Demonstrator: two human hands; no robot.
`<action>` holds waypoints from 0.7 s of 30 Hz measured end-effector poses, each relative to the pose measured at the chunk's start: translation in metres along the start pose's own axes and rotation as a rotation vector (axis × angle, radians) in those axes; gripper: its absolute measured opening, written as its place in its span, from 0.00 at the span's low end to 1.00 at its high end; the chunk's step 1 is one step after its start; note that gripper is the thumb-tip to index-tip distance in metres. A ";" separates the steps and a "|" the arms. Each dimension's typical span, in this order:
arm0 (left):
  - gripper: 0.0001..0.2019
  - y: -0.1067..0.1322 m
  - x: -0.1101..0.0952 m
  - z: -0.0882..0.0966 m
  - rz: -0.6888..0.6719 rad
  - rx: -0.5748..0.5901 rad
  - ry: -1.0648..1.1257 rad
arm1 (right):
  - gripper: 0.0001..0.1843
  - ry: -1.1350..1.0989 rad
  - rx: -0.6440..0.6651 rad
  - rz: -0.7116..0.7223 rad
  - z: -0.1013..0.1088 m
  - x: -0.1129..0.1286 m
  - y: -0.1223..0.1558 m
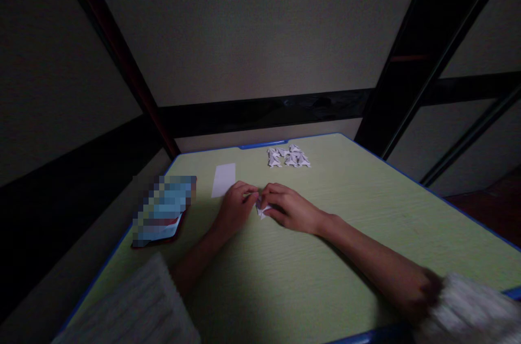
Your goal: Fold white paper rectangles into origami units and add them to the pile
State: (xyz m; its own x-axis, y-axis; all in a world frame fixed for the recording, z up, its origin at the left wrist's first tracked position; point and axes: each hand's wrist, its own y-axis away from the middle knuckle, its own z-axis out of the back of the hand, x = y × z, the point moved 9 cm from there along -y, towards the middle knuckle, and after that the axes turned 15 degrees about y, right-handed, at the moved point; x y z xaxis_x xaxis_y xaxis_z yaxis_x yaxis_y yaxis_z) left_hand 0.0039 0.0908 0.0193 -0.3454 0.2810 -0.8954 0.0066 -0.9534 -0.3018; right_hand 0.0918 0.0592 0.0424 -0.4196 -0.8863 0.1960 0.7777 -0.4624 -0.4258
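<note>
A small folded piece of white paper lies on the table between my two hands, partly hidden by the fingers. My left hand pinches its left edge with thumb and fingertips. From the other side, my right hand is closed over the paper, its fingers bent and pressed down on it. Farther back sits a group of several folded white paper figures, close together. To the left of them a flat white sheet of paper rests just beyond my left hand.
The pale green table has a blue edge. A flat, dark-rimmed object, its surface blurred out, lies near the left edge. Behind the table stand light wall panels with a dark band.
</note>
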 end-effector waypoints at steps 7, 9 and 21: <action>0.04 -0.001 0.000 -0.003 0.002 0.035 -0.027 | 0.06 -0.032 -0.019 -0.011 -0.001 -0.004 0.001; 0.05 -0.001 0.001 -0.001 0.037 0.014 0.032 | 0.08 -0.039 -0.014 -0.018 -0.001 -0.005 0.001; 0.05 0.000 0.010 0.004 0.178 -0.064 0.330 | 0.09 -0.118 -0.056 -0.042 0.001 -0.007 0.001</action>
State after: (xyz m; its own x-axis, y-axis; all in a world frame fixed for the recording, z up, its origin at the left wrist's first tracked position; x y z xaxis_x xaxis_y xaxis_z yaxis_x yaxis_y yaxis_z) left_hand -0.0035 0.0933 0.0117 -0.0133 0.1423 -0.9897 0.1011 -0.9846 -0.1429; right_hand 0.0954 0.0647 0.0414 -0.3907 -0.8647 0.3155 0.7319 -0.4997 -0.4633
